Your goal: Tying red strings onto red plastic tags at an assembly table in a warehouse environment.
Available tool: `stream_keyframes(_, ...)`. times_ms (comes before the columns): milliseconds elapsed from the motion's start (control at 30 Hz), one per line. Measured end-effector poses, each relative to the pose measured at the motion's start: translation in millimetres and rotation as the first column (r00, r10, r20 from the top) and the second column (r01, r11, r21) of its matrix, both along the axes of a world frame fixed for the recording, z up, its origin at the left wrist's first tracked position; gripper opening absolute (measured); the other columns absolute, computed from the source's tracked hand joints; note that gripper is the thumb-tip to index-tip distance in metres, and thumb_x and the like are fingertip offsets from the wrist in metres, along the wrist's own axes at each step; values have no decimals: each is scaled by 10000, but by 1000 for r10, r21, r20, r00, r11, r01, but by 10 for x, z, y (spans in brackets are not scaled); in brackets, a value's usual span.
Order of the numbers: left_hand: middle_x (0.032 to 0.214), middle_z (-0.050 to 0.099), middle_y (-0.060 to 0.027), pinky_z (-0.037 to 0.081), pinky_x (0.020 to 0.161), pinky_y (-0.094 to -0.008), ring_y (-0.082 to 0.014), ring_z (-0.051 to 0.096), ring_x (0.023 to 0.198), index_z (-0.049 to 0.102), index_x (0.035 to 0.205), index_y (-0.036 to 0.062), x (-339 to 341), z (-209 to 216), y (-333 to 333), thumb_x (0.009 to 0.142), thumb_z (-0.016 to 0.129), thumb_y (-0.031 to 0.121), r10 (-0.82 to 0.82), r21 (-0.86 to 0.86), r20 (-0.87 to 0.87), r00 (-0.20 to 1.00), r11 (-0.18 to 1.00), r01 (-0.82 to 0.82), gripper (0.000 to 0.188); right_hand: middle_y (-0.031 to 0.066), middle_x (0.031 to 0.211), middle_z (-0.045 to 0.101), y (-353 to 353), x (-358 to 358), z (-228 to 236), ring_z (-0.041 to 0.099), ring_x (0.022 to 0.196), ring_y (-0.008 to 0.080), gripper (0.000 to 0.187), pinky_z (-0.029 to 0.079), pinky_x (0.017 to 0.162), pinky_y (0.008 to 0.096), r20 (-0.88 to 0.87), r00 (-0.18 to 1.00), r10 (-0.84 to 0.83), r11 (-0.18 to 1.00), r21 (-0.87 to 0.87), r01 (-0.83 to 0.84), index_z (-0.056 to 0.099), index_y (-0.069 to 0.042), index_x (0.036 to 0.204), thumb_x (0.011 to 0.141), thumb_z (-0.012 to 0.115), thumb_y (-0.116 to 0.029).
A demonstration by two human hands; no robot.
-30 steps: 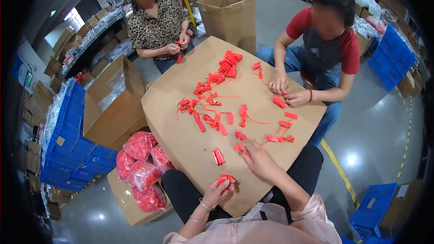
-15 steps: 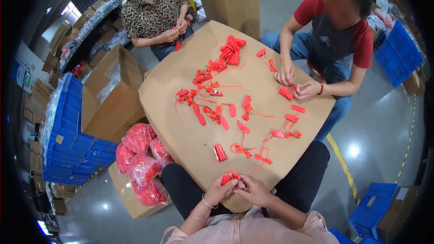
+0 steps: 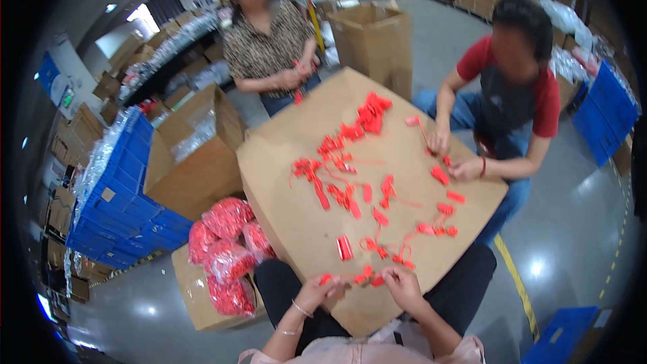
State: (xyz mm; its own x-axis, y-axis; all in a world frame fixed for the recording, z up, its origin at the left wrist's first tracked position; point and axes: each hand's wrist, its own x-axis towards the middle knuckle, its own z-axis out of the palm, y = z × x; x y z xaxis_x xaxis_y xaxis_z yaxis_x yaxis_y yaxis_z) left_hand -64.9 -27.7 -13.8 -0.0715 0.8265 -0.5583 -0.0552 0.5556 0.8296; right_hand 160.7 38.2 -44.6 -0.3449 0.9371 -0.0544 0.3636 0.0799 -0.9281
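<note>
At the near edge of the cardboard-topped table (image 3: 283,229), my left hand (image 3: 317,295) pinches a small red piece at one end of a red cord (image 3: 364,275). My right hand (image 3: 403,288) pinches the other side, with a red piece at its fingertips. A knotted bunch of cord hangs between the two hands; blur hides its detail. Just beyond lies a small red block (image 3: 344,248), apart from both hands. Several flat red tags with bundled cords are strewn past it, among them a looped one (image 3: 374,249) near my right hand.
A red pile (image 3: 372,113) lies at the far corner. One person (image 3: 269,47) stands at far left, another (image 3: 515,87) sits at right, both handling red pieces. Bags of red pieces (image 3: 229,259) rest on a carton at left, near blue crates (image 3: 121,195) and an open box (image 3: 195,155).
My hands have moved apart, drawing the red corded piece out between them. The whole view has shifted, so the table now sits lower and further right.
</note>
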Motion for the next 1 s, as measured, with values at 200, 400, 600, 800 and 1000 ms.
stream_keyframes(200, 668, 505, 58, 330, 521, -167, -24, 412, 583, 622, 923, 69, 106, 64, -128, 894, 511, 285, -97, 29, 96, 991, 995, 94, 244, 131, 1023, 543, -178, -91, 293, 571, 867, 288, 214, 490, 703, 355, 78, 988, 132, 928, 342, -150, 568, -41, 996, 788, 552, -87)
stream_keyframes(400, 879, 592, 8, 428, 730, -201, -59, 515, 795, 597, 999, 29, 223, -144, -107, 872, 562, 208, -247, 311, -53, 968, 917, 251, 223, 136, 911, 566, -250, -330, 404, 577, 803, 289, 263, 479, 683, 336, -132, 924, 359, 902, 304, -307, 553, -28, 1053, 792, 520, -22)
stream_keyframes(600, 837, 594, 24, 428, 702, -195, -55, 519, 754, 606, 979, 42, 158, 55, -103, 857, 584, 201, -287, 58, -98, 953, 954, 294, 202, 135, 831, 569, -191, -173, 131, 578, 716, 250, 277, 471, 634, 320, 11, 928, 372, 875, 330, -354, 555, -34, 1057, 780, 555, -31)
stream_keyframes(800, 824, 610, 11, 442, 695, -204, -54, 536, 755, 609, 948, 36, 238, -106, -122, 854, 587, 205, -240, 260, 49, 970, 940, 220, 195, 115, 818, 572, -295, -278, 281, 581, 706, 209, 325, 470, 618, 289, -172, 921, 349, 934, 146, -327, 542, -48, 1103, 779, 564, -45)
stream_keyframes(1000, 821, 609, 20, 423, 688, -186, -42, 518, 751, 622, 948, 47, 213, 61, -103, 843, 602, 197, -210, 208, 29, 977, 958, 199, 184, 110, 808, 580, -177, -181, 389, 587, 678, 188, 197, 472, 604, 272, -157, 923, 351, 927, 199, -318, 596, -28, 990, 798, 585, -71)
